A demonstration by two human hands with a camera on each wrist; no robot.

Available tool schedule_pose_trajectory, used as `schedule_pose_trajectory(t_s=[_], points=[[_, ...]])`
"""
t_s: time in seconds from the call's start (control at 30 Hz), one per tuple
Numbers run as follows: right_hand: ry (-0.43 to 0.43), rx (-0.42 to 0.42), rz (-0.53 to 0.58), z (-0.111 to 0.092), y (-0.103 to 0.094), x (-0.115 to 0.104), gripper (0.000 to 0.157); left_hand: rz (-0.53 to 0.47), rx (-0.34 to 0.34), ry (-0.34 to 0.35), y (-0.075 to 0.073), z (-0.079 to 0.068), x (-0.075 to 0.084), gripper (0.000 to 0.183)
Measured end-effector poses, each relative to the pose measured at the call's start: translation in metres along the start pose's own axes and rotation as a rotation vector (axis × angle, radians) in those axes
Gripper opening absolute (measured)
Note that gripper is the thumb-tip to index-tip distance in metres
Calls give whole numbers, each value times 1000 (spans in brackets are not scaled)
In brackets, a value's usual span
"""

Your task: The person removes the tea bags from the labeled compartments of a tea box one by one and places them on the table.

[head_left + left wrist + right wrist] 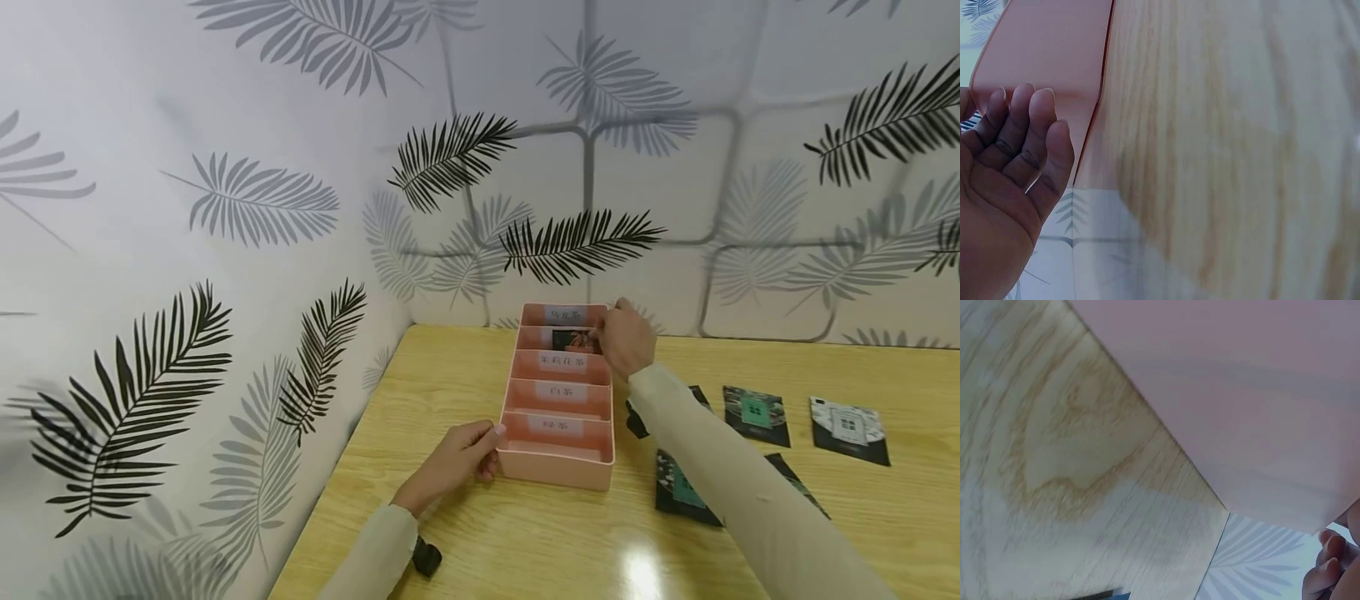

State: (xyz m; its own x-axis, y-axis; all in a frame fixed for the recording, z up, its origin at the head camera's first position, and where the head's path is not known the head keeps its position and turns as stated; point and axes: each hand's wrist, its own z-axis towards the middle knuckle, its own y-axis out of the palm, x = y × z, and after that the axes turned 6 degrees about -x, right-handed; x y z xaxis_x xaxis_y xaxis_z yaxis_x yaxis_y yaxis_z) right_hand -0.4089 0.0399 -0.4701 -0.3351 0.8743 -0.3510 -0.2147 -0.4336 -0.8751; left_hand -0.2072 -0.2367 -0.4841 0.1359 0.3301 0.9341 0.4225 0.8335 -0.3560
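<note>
A long pink divided box stands on the table, with labelled compartments in a row from front to back. My left hand grips its near left corner, thumb on the rim and fingers against the outer wall. In the left wrist view those fingers are bent beside the pink wall. At the far right rim, my right hand reaches over and pinches the right edge of a dark tea packet in the second compartment from the back. The right wrist view shows curled fingers outside the box's end; the fingertips inside are hidden.
Right of the box lie several dark tea packets, among them a green-labelled one and a white-labelled one; the right sleeve partly covers others. A patterned cloth hangs behind and left of the wooden table.
</note>
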Motion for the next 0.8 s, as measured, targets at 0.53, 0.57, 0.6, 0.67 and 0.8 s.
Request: schedule_pose_trajectory(t_s=[0.53,0.57,0.6,0.67,0.8], points=[[-115,44,-28,-3,3,1,7,12,18,-14,-1,10,-28,44],[-122,32,-39,-3,3,1,7,6,16,-12,-1,10,-28,44],[-133,16,-46,-4,2,0,7,2,13,-12,-1,10,-29,44],[-162,-31,-59,-4,1,-4,7,-2,12,-12,-1,10,-30,45],[-195,-113,-65,-3,-2,-11,14,13,20,-13,-1,11,-31,46]])
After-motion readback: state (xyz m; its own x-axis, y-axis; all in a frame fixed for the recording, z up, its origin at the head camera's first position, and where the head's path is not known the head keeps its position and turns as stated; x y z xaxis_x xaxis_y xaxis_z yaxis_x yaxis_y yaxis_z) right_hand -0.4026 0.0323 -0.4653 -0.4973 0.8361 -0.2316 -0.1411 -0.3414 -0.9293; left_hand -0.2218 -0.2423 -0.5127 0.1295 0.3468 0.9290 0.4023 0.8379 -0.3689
